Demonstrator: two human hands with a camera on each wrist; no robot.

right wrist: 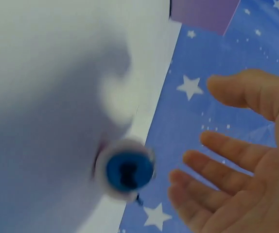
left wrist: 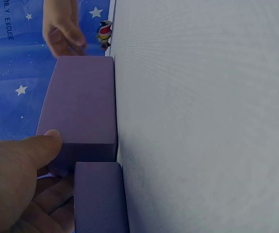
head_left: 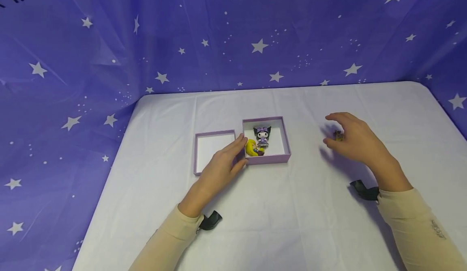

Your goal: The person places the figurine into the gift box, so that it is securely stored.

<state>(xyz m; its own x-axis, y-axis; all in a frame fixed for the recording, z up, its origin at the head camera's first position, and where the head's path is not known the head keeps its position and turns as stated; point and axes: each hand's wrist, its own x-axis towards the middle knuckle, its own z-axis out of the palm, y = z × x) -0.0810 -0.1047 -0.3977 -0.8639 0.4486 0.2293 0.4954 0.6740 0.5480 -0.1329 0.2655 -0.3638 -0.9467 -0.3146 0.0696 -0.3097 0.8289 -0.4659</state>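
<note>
A purple-rimmed box (head_left: 268, 160) holds a black-and-purple figurine (head_left: 262, 136) and a yellow-haired figurine (head_left: 251, 148). My left hand (head_left: 221, 166) rests at the box's left side, thumb by the near corner; in the left wrist view the thumb touches the purple box (left wrist: 81, 102). My right hand (head_left: 355, 139), fingers spread and relaxed, is over a small figurine (head_left: 339, 135), mostly hidden in the head view. The right wrist view shows a blurred figurine with a blue part (right wrist: 129, 171) apart from the fingers of the right hand (right wrist: 232, 155).
A shallow purple-rimmed tray or lid (head_left: 196, 153) lies left of the box, partly behind my left hand. White cloth covers the table (head_left: 277, 214). A purple star-patterned cloth (head_left: 219, 31) hangs behind and at the sides.
</note>
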